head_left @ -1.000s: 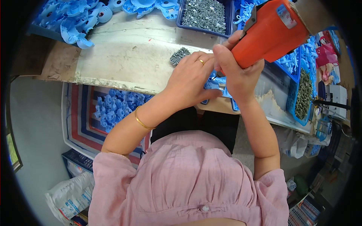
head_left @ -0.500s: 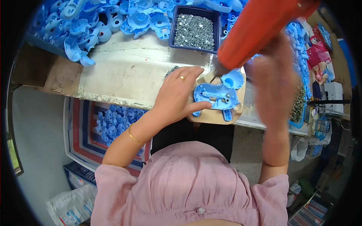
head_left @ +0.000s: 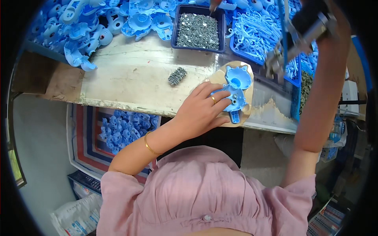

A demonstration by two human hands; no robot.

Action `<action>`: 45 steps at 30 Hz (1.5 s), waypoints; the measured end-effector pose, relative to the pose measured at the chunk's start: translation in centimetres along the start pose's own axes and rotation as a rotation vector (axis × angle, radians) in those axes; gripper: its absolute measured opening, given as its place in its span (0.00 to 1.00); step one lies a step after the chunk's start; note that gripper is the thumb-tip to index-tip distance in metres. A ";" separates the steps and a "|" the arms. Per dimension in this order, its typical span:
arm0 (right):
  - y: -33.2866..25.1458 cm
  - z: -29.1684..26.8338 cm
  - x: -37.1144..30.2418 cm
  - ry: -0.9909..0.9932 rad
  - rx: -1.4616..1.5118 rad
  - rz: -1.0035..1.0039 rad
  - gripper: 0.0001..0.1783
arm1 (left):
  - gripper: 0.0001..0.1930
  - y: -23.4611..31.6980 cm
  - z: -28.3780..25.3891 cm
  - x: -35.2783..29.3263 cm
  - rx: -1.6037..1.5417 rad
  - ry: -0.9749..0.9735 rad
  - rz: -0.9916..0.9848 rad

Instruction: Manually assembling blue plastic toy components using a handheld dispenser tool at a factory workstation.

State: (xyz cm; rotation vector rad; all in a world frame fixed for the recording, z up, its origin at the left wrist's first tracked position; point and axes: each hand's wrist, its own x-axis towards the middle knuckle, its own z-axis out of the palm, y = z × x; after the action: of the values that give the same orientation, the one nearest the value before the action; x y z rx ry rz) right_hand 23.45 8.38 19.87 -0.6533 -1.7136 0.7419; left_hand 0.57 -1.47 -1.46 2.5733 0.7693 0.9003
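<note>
My left hand point(head_left: 208, 100) lies over a blue plastic toy shell point(head_left: 237, 98), its fingers apart and covering the shell's left part. The shell sits on a pale wooden jig point(head_left: 247, 88), with a round eared section at the far end and a stub toward me. My right forearm point(head_left: 325, 86) reaches up to the top right, and the fingers of that hand are hidden. Beside the wrist is a blurred black and metal fitting point(head_left: 311, 23). A reddish tip point(head_left: 214, 5) pokes in at the top over a dark blue tray of small screws point(head_left: 173, 37).
A small heap of screws point(head_left: 177, 76) lies left of the jig. Blue shells point(head_left: 78, 31) pile up at the back left. A blue basket of thin blue parts point(head_left: 256, 33) stands at the back right. A striped-lined bin point(head_left: 84, 145) with blue pieces sits below the table edge.
My right arm has swung up and away to the right, and the red power tool has left the jig. My left hand has moved right, farther over the shell, uncovering the heap of screws.
</note>
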 end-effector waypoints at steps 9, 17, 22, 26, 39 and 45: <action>3.0 -1.3 -7.3 -0.266 -0.095 -0.292 0.17 | 0.14 -0.8 2.0 0.6 0.089 0.000 0.051; -0.6 3.6 -7.9 0.194 -0.012 0.139 0.20 | 0.13 -0.5 1.8 0.8 0.091 -0.002 0.044; 1.6 3.2 -10.0 0.151 -0.257 -0.125 0.09 | 0.14 -0.5 1.8 0.8 0.119 -0.015 0.047; -2.5 7.8 -6.2 0.687 -0.161 0.236 0.21 | 0.12 -0.4 2.1 0.4 0.128 -0.015 0.023; 8.1 -16.1 -0.2 0.162 -0.546 0.372 0.21 | 0.09 2.6 -16.7 -2.1 -0.265 -0.308 -0.300; 21.6 -21.9 -5.4 0.021 -1.178 0.475 0.17 | 0.30 5.5 -21.9 -6.3 0.203 -0.550 -0.806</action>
State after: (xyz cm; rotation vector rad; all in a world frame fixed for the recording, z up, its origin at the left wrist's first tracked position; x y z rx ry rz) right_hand 47.15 21.73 4.56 -1.8947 -1.8955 -0.0742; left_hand -15.65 -7.20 14.52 2.1421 1.5671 -0.1265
